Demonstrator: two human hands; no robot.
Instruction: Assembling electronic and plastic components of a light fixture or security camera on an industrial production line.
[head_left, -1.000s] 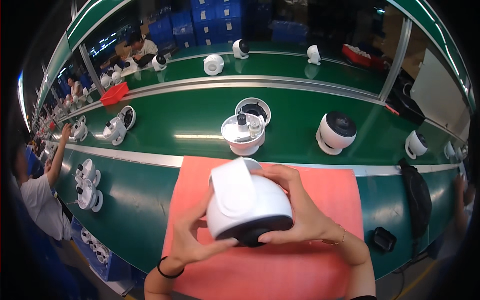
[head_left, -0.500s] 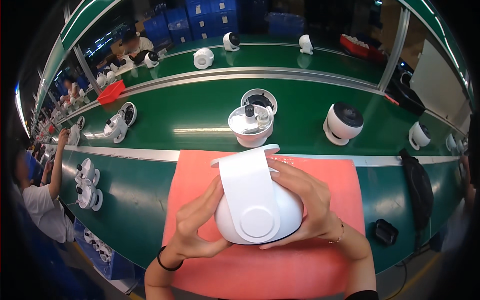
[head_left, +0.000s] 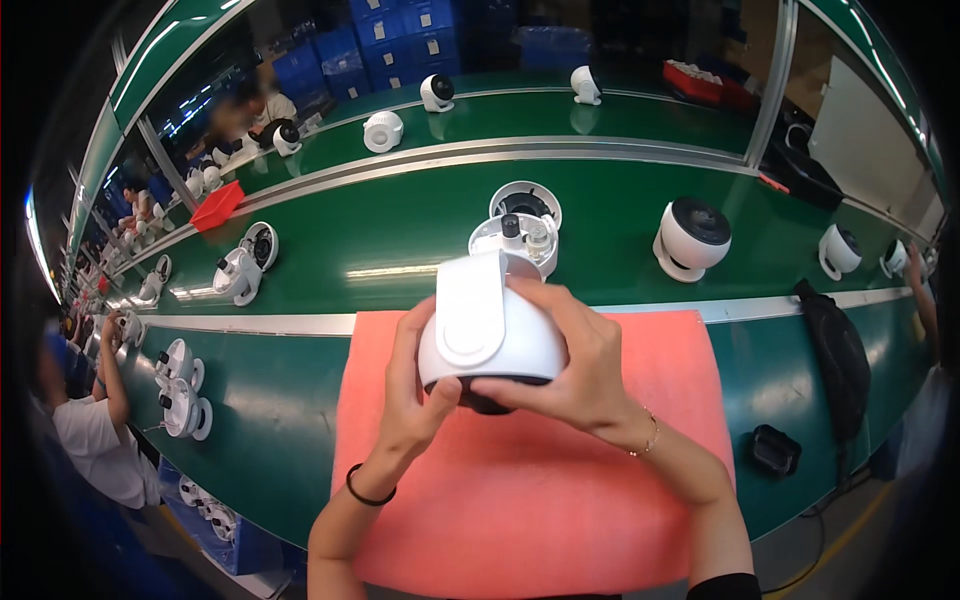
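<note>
Between both my hands is a white ball-shaped device (head_left: 535,340) with a broad, flat white stand arm on top and a dark front facing down toward me. My left hand (head_left: 408,385) wraps its left side, thumb at the lower rim. On the opposite side my right hand (head_left: 580,365) grips it, fingers over the top and thumb along the dark edge. The device is held above the far part of a pink foam mat (head_left: 520,510). Just beyond it on the green belt stands an opened device (head_left: 484,234), inner parts showing, partly hidden by the held one.
A finished-looking white device with a black face (head_left: 692,240) stands on the green belt, right of centre. Opened units (head_left: 180,405) sit on the bench at left, near a person in a white shirt (head_left: 100,450). A black case (head_left: 775,450) and black pouch (head_left: 838,365) lie at right.
Both hands have carried the white device away from me toward the belt and tilted it, so its dark front shows at the bottom. The grip stays two-handed.
</note>
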